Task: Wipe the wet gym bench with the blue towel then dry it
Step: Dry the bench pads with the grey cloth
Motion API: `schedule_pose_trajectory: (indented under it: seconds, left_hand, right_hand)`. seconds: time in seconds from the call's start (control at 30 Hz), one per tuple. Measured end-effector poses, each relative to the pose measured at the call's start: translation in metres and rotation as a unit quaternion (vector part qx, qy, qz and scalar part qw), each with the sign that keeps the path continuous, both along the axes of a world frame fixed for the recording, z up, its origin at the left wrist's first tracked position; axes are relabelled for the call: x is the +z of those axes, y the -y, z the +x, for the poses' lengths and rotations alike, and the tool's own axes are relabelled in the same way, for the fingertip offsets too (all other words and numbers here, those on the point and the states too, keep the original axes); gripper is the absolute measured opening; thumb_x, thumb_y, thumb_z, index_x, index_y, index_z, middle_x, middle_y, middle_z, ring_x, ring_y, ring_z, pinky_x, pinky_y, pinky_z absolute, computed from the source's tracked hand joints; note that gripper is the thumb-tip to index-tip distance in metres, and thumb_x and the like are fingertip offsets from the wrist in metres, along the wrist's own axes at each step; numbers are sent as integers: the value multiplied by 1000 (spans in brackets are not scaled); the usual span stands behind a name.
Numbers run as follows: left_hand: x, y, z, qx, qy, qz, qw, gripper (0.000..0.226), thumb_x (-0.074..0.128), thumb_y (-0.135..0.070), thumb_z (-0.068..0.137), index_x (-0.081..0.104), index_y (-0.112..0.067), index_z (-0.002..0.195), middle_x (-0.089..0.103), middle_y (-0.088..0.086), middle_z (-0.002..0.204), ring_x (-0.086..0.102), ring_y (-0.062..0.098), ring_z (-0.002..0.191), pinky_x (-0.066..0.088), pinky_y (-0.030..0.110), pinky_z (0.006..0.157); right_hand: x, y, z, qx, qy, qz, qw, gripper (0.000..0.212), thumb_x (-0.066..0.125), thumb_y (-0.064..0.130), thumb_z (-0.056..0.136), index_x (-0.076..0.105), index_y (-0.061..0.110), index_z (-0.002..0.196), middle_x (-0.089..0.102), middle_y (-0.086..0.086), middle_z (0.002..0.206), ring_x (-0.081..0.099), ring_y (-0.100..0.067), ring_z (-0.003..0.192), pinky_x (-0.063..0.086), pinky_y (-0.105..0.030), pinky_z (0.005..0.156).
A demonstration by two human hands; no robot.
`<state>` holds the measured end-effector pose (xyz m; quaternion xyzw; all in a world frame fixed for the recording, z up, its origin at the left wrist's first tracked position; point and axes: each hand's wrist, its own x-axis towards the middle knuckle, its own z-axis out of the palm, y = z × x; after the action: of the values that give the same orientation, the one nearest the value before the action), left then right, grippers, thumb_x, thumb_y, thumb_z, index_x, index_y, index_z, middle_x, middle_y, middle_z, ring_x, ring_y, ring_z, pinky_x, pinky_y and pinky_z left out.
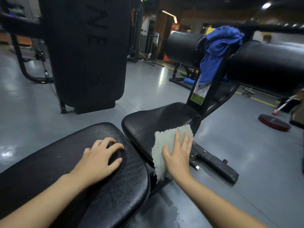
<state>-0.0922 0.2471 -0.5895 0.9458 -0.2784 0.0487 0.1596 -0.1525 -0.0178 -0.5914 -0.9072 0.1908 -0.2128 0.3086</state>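
The black gym bench has a long back pad (57, 170) near me and a smaller seat pad (148, 122) beyond it. Small water drops dot both pads. My left hand (102, 155) rests on the back pad's far end, fingers curled, holding nothing. With fingers spread, my right hand (177, 155) presses flat on a pale fluffy cloth (166, 140) that lies over the seat pad's right edge. The blue towel (217, 51) hangs bunched over the upright post between the two black leg rollers, out of reach of both hands.
A tall black machine column (85, 51) stands to the left. Black rollers (266, 66) project at upper right. The bench's base bar (215, 163) runs along the grey floor to the right. A red weight plate (273, 122) lies on the floor. A wet patch (174, 213) lies below the bench.
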Motion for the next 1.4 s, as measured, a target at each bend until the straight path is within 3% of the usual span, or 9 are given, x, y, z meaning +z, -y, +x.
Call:
schedule_pose_trajectory:
  seconds: [0.13, 0.27, 0.57, 0.7, 0.87, 1.0, 1.13, 1.27, 1.4]
  left_hand:
    - [-2, -1, -1, -2, 3, -3, 1000, 62, 15, -72, 77, 39, -52, 131, 30, -25, 138, 28, 6, 130, 39, 38, 96]
    - [-3, 0, 0, -2, 1, -18, 1000, 59, 19, -71, 79, 42, -52, 130, 32, -24, 138, 29, 6, 130, 37, 38, 96]
    - [-13, -1, 3, 2, 12, -43, 999, 54, 24, -72, 80, 43, -55, 128, 33, -31, 134, 29, 1, 129, 35, 37, 95]
    - [-11, -4, 12, -21, 8, -55, 998, 47, 33, -73, 79, 42, -59, 123, 32, -34, 127, 26, -4, 125, 34, 35, 93]
    - [-5, -13, 25, -63, -33, -79, 994, 46, 40, -77, 76, 41, -65, 120, 31, -37, 125, 21, -9, 129, 33, 33, 97]
    - [-2, -11, 28, -71, -44, -86, 993, 45, 43, -76, 74, 42, -64, 118, 30, -36, 124, 24, -7, 127, 36, 33, 99]
    - [-3, -12, 29, -75, -55, -81, 992, 46, 42, -77, 75, 41, -63, 119, 28, -35, 126, 23, -5, 129, 35, 35, 102]
    - [-4, -14, 30, -78, -54, -79, 992, 45, 41, -76, 77, 39, -64, 120, 25, -36, 127, 20, -5, 131, 34, 35, 102]
    - [-5, -15, 28, -78, -56, -80, 992, 45, 42, -75, 78, 38, -64, 122, 25, -36, 128, 19, -7, 131, 33, 36, 103]
  right_hand:
    - [-8, -13, -11, 2, -7, -52, 999, 73, 47, 50, 98, 14, 32, 160, -15, -3, 168, -27, -19, 150, -1, -39, 123]
    - [2, 8, -8, 48, -32, -165, 985, 77, 27, 78, 85, 23, 45, 155, -9, 6, 168, -21, -14, 152, -6, -39, 125]
    - [46, 109, 76, -9, -75, -145, 987, 69, 33, 69, 95, 21, 41, 156, -7, 1, 169, -16, -18, 153, -5, -40, 125]
    - [65, 130, 108, -18, -70, -155, 985, 67, 38, 67, 91, 33, 40, 152, 16, -1, 165, 12, -23, 152, 15, -42, 123]
    - [89, 147, 139, 34, -163, -248, 954, 70, 29, 73, 90, 29, 42, 153, 26, 4, 158, 34, -20, 141, 38, -41, 104]
    - [100, 138, 167, 77, -215, -304, 925, 69, 25, 69, 95, 23, 38, 157, 23, -4, 163, 28, -26, 146, 32, -43, 112]
    - [100, 106, 197, 122, -236, -364, 893, 63, 19, 62, 100, 35, 32, 153, 35, -7, 157, 34, -29, 143, 24, -46, 115]
    - [84, 42, 219, 202, -250, -375, 870, 62, 16, 60, 101, 48, 29, 145, 49, -3, 147, 45, -25, 135, 34, -43, 106]
    - [68, -11, 227, 246, -249, -366, 862, 65, 20, 65, 99, 45, 26, 145, 48, -6, 148, 44, -27, 136, 35, -44, 104]
